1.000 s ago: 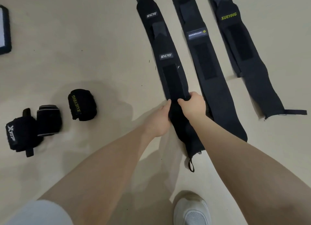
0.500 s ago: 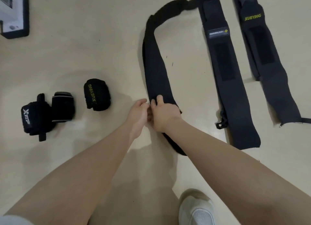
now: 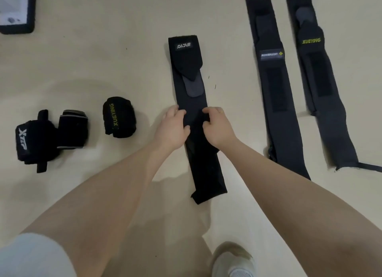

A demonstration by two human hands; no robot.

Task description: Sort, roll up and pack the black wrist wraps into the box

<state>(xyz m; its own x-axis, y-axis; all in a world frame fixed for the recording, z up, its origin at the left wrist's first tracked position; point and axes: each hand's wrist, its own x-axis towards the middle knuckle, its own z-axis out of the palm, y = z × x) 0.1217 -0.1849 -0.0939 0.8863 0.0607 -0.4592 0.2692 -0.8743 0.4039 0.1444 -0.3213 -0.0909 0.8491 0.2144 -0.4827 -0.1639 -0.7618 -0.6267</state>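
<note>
Both hands are seen low in the middle of the view, reaching down to a pale floor. The left hand (image 3: 173,127) and the right hand (image 3: 217,125) are set on opposite edges of a flat black wrist wrap (image 3: 192,103), each with curled fingers pinching the fabric near the middle of its length. A white shoe (image 3: 232,260) is seen nearer than the hands, at the bottom edge. The wrap is laid out straight, its near end (image 3: 206,191) pointing back toward the shoe and its far end carrying a small logo patch (image 3: 184,45) and a grey fastening tab (image 3: 194,87). To the left, three rolled wraps are grouped: one with yellow lettering (image 3: 118,117), one with grey edging (image 3: 72,129) and one with white lettering (image 3: 31,142), the last two touching. To the right, two more flat wraps are laid side by side, one with a grey label (image 3: 272,86) and one with yellow lettering (image 3: 318,86). Farthest off, at the top left corner, part of the box (image 3: 16,26) is seen. The step in hand is judged to be straightening this wrap before rolling. Next, one end would likely need to be gripped and turned over on itself tightly, with the edges kept square.
</note>
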